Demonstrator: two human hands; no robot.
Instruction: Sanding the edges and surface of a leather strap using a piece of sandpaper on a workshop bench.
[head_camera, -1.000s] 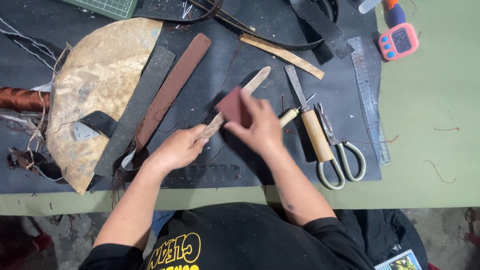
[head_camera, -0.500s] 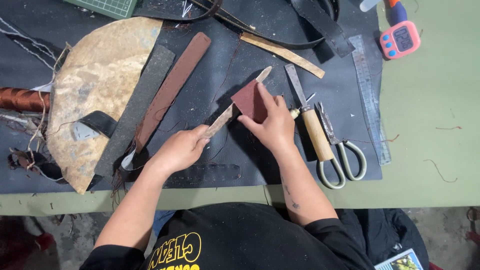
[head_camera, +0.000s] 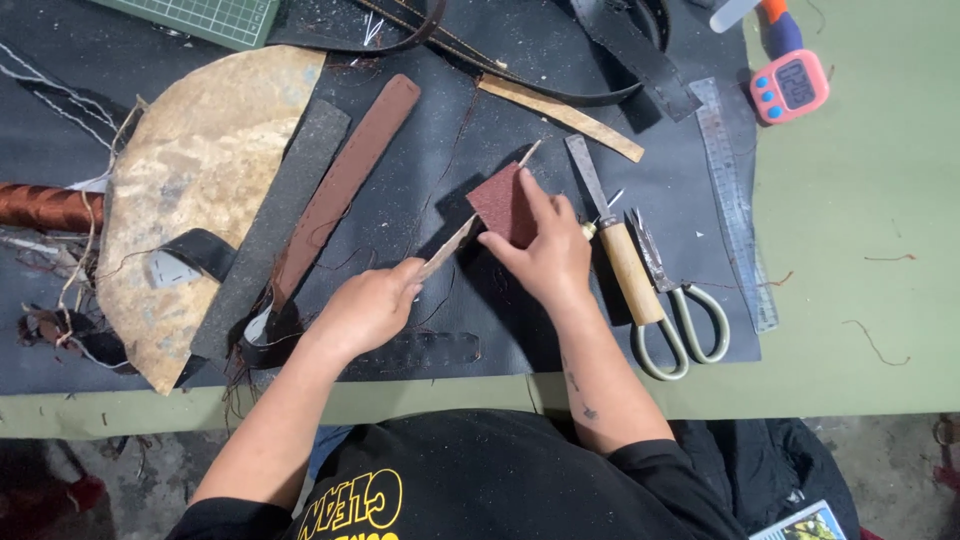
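Reddish-brown sandpaper (head_camera: 497, 201), a small folded square, sits under the right hand (head_camera: 545, 255); the fingers (head_camera: 533, 196) lie flat over it, pressing it down onto a thin pale strip (head_camera: 450, 243). That strip runs diagonally across the black mat (head_camera: 460, 130), its far tip poking out past the sandpaper. Left hand (head_camera: 365, 308) holds the strip's near end, fingers curled closed around it, knuckles up.

Just right of the right hand: a knife with a wooden handle (head_camera: 618, 250), blade pointing away, and beside it a pair of scissors (head_camera: 680, 300) with looped green-grey handles (blades together). A steel ruler (head_camera: 735, 200) lies along the mat's right edge. Pink digital timer (head_camera: 790, 87) on the green surface (head_camera: 860, 250), well apart.

Left of the hands: a long brown leather strip (head_camera: 345, 185), a dark grey strip (head_camera: 275, 225) beside it, and a large mottled tan hide piece (head_camera: 190, 170).
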